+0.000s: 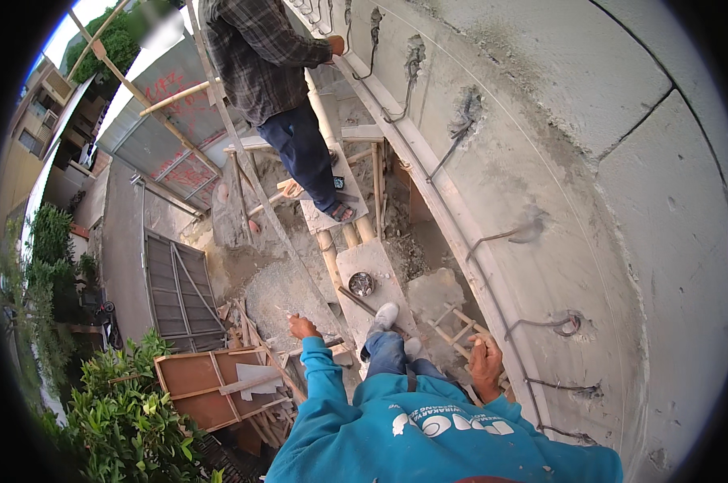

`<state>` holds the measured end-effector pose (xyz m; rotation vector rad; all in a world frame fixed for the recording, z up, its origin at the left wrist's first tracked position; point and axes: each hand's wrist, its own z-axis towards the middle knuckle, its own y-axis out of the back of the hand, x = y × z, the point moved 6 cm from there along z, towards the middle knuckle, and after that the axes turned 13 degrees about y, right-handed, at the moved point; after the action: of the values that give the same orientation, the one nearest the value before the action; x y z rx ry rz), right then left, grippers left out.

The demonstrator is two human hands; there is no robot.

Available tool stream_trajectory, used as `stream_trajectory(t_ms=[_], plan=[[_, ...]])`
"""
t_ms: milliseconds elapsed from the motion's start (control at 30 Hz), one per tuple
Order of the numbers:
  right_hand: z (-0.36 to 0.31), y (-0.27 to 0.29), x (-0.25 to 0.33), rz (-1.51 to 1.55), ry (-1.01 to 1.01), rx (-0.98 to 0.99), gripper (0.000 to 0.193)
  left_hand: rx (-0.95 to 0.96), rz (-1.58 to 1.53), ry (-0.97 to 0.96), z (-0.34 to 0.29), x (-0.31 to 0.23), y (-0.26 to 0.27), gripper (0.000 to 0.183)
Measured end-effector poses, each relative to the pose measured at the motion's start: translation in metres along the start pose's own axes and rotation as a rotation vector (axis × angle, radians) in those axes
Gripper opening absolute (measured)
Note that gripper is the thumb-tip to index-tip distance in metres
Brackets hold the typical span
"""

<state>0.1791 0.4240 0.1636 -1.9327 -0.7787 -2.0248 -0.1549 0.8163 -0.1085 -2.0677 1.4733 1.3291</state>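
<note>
My left hand (303, 327) is out over the ground on the left, its fingers closed. A thin pale tip shows beside the fingers, too small to name. My right hand (485, 369) is raised close to the wall ledge (460, 233), fingers curled; whatever may be in them is hidden. Bent steel bars (501, 236) come out of the rough concrete wall (557, 266) and run down to the ledge. By my feet, a round dark bucket (361, 283) with grey stuff inside stands on a plank (377, 262).
A co-worker in a checked shirt (259, 44) stands on the scaffold ahead, one hand at the ledge. Bamboo poles (329, 249) carry the planks. Far below lie gravel (287, 298) and a wooden panel (195, 382). A small ladder-like wooden frame (452, 326) is near my right hand.
</note>
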Motion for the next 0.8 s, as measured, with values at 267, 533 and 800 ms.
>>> stream_trajectory(t_ms=[267,533,800], plan=[[0.078,-0.056,0.080,-0.215,0.388,-0.136,0.019,0.683,0.581,-0.537,-0.236,-0.140,-0.101,0.071],[0.148,-0.132,0.112,0.186,0.404,-0.292,0.030,1.357,1.025,-0.968,-0.366,-0.118,-0.154,0.040],[0.126,-0.114,0.115,0.048,0.378,-0.475,0.028,1.550,0.684,-1.020,-0.384,-0.127,-0.152,0.040]])
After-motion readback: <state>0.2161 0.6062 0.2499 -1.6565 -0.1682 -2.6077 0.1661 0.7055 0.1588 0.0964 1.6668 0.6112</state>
